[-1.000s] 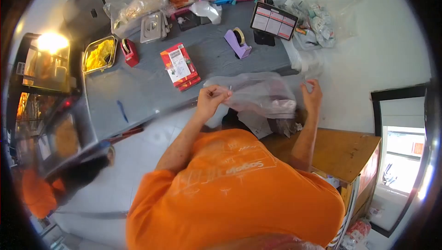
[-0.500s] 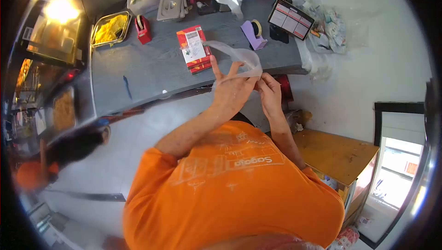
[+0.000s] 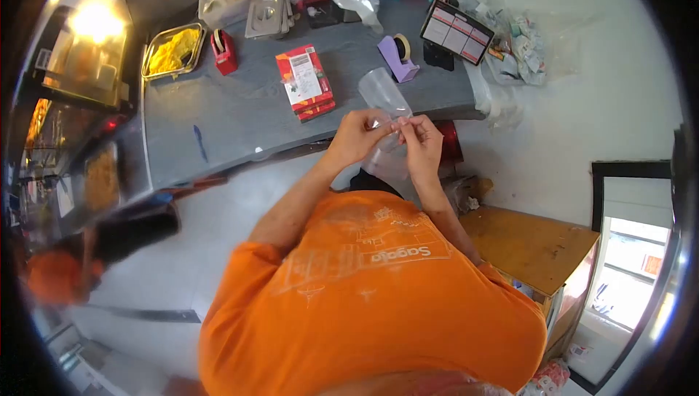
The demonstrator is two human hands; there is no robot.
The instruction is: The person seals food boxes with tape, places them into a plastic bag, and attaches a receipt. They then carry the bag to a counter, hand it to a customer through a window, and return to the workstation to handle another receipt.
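From where I stand, the person in the orange shirt [image 3: 378,294] has both hands close together at the front edge of the grey surface [image 3: 233,112]. The left hand [image 3: 354,136] and the right hand [image 3: 424,142] each pinch a clear plastic bag [image 3: 382,90] between thumb and fingers, their fingertips meeting or nearly so. Part of the bag reaches forward over the surface; the rest hangs below the fingers, in front of the body. Just left of the bag lie stacked red boxes [image 3: 303,79], the top one bearing a white label. A purple tape dispenser [image 3: 398,59] stands just beyond the bag, near a tilted screen [image 3: 457,32]. A blue pen [image 3: 199,143] lies farther left.
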